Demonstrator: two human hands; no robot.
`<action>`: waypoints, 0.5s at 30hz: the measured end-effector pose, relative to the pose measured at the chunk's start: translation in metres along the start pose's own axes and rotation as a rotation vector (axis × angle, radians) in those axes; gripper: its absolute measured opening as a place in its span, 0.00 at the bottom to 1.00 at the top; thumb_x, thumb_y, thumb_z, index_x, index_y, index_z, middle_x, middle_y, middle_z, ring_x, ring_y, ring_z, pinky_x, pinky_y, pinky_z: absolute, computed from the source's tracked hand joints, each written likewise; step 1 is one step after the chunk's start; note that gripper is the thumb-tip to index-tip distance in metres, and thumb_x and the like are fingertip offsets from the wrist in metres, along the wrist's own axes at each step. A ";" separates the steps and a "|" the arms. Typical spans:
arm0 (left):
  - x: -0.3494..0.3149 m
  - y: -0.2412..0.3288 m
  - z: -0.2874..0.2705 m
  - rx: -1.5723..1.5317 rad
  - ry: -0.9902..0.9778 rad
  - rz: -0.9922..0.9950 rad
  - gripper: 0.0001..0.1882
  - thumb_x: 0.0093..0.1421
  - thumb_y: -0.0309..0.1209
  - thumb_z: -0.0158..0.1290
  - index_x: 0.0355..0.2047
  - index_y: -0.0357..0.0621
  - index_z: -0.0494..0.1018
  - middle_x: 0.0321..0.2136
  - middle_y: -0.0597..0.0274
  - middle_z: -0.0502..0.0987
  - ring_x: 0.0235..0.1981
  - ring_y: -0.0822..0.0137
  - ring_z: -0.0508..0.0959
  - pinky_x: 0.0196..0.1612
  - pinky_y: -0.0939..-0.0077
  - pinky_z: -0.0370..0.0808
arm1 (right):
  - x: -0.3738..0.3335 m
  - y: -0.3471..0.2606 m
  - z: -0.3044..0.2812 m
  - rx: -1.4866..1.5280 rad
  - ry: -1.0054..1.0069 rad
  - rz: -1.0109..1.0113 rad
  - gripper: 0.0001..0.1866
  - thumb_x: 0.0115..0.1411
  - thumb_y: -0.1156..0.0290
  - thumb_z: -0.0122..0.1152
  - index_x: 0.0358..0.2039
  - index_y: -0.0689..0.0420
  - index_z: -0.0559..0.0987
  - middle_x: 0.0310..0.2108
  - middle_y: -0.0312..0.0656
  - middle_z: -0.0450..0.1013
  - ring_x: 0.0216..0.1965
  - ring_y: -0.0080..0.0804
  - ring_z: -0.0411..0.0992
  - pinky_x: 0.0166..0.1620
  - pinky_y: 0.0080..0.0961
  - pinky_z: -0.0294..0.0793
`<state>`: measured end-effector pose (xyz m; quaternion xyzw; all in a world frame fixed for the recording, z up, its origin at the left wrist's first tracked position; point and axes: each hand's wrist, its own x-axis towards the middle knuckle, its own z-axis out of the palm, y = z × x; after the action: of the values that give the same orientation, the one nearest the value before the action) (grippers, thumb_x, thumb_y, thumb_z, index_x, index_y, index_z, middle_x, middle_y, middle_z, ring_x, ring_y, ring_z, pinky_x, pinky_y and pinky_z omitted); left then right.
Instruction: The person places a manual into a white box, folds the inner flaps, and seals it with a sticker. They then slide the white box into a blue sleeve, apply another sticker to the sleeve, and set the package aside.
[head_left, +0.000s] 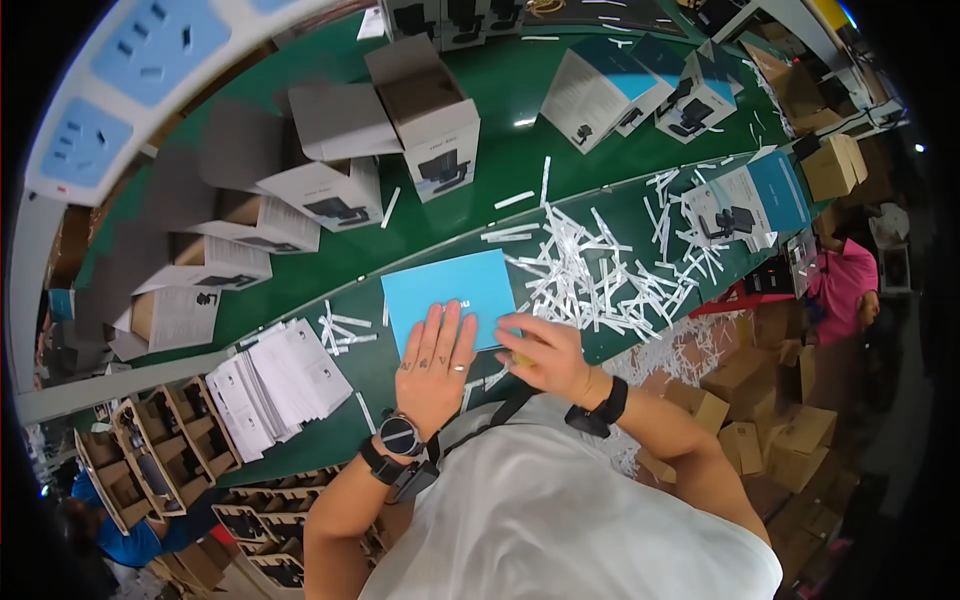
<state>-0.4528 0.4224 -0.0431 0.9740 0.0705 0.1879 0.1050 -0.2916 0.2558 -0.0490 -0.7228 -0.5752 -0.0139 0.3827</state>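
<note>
A bright blue box [447, 285] with small white print lies before me on the green table, blue face up. My left hand [437, 350] rests flat on its near part, fingers stretched out side by side. At the box's lower right corner is my right hand [545, 355], its fingers bent in a pinch. Something small and yellowish shows under those fingers; I cannot make out what it is. Cut white paper strips [580, 270] are heaped just right of the box.
Open white cartons [440, 150] stand in a row along the far left. Blue-and-white boxes [610, 95] sit at the far right, another [745, 205] nearer. Left of me lie stacked white leaflets [280, 385] beside cardboard trays [160, 450]. A person in pink [845, 290] is at the right.
</note>
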 end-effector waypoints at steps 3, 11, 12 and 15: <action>0.006 -0.014 -0.003 0.003 0.069 0.082 0.30 0.56 0.35 0.64 0.59 0.46 0.73 0.62 0.52 0.71 0.63 0.52 0.71 0.58 0.59 0.73 | 0.045 0.014 -0.010 0.135 -0.117 0.053 0.34 0.42 0.60 0.80 0.52 0.50 0.81 0.62 0.51 0.65 0.29 0.32 0.78 0.31 0.27 0.79; 0.066 -0.058 -0.032 -0.138 -0.172 0.017 0.65 0.38 0.65 0.69 0.68 0.38 0.56 0.65 0.29 0.53 0.62 0.29 0.59 0.64 0.34 0.56 | 0.057 0.035 -0.004 0.427 -0.142 0.094 0.44 0.39 0.59 0.84 0.59 0.50 0.77 0.68 0.54 0.53 0.29 0.31 0.73 0.36 0.27 0.79; 0.064 -0.054 -0.034 -0.155 -0.199 -0.012 0.64 0.39 0.64 0.68 0.68 0.38 0.57 0.64 0.31 0.55 0.61 0.30 0.61 0.64 0.34 0.56 | 0.056 0.037 -0.005 0.502 -0.151 0.121 0.44 0.37 0.61 0.85 0.58 0.52 0.78 0.68 0.54 0.53 0.28 0.31 0.71 0.36 0.27 0.78; 0.090 -0.063 -0.042 -0.220 -0.302 0.115 0.56 0.46 0.60 0.66 0.68 0.41 0.59 0.63 0.36 0.59 0.62 0.33 0.62 0.65 0.36 0.57 | 0.062 0.059 -0.034 0.496 -0.135 0.115 0.43 0.37 0.61 0.85 0.57 0.54 0.78 0.69 0.54 0.53 0.29 0.30 0.71 0.36 0.27 0.77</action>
<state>-0.3920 0.5067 0.0123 0.9762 -0.0227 0.0520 0.2093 -0.2069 0.2843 -0.0279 -0.6377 -0.5431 0.1979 0.5092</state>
